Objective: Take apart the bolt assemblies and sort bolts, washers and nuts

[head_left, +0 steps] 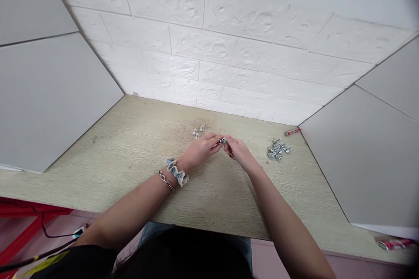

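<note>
My left hand [199, 149] and my right hand [239, 150] meet above the middle of the desk, their fingertips pinching a small zinc-plated screw with a fitting on it [223, 141] between them. Beyond my left fingers stand several similar screws [197, 132], close to that hand but not touching it. A larger heap of screws [278, 150] lies to the right of my right hand, apart from it. A fabric scrunchie [176, 171] and a chain bracelet [165, 179] circle my left wrist.
The wood-grain desk [140, 139] meets a white foam-brick wall [203, 52] at the back and grey panels on both sides. A small red stick [292, 131] lies near the right panel. Below the desk are a red metal frame [22, 231] and a crushed red can [394, 244].
</note>
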{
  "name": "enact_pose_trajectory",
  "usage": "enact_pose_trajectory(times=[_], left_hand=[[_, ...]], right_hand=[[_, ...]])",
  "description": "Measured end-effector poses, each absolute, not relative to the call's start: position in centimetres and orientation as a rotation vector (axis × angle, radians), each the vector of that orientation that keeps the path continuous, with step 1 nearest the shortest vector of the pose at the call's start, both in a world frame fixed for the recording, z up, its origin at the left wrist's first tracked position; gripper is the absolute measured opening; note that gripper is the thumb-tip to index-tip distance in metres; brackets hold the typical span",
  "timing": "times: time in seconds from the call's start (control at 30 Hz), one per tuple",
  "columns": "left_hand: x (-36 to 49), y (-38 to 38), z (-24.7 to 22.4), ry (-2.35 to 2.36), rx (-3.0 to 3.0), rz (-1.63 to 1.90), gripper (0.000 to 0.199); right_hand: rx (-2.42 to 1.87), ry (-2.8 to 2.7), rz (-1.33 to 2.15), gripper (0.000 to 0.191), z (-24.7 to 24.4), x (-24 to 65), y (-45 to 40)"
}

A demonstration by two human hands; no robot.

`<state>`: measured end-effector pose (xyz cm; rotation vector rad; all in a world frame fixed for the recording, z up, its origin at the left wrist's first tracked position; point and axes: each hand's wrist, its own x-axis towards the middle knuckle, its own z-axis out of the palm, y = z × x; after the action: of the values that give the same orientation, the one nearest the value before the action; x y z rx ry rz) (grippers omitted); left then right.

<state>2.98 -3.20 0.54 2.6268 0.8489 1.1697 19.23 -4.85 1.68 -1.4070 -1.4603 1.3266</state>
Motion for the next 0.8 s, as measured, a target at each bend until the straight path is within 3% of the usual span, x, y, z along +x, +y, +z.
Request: enact_pose_trajectory(times=[0.07, 0.17, 0.27, 0.4, 0.53, 0.63, 0.73, 0.8], left_hand=[[2.98, -3.20, 0.48, 0.860, 2.624, 1.158, 0.022], [2.99, -3.20, 0.37, 0.870, 2.621, 1.154, 0.022], [3.01, -3.22, 0.35, 0.882, 2.627, 1.139, 0.022], [3.02, -3.34, 0.47, 0.870, 2.641, 1.126, 0.023], [3.05, -3.42, 0.56, 0.854, 2.653, 1.140, 0.022], [3.07, -3.41, 0.56, 0.850, 2.655, 1.155, 0.023], [3.05, -3.37, 0.53, 0.860, 2.646, 1.153, 0.023], [3.03, -3.36, 0.52, 0.868, 2.641, 1.141, 0.023]], right_hand=[[-1.335, -1.378, 1.389, 0.018, 1.78, 19.27, -4.84], [-1.307, -1.253, 1.426, 0.032, 1.71, 19.45, -4.62], [-1.412, -1.235, 1.403, 0.021, 1.63, 19.51, -4.43], [-1.520, -1.384, 1.373, 0.040, 1.75, 19.37, -4.58], [-1.413, -1.309, 1.472, 0.018, 1.89, 19.42, -4.69], [-1.368, -1.194, 1.489, 0.035, 1.91, 19.52, -4.55], [-1.433, -1.186, 1.470, 0.021, 1.88, 19.47, -4.46], [-1.496, -1.252, 1.441, 0.029, 1.83, 19.41, -4.51]])
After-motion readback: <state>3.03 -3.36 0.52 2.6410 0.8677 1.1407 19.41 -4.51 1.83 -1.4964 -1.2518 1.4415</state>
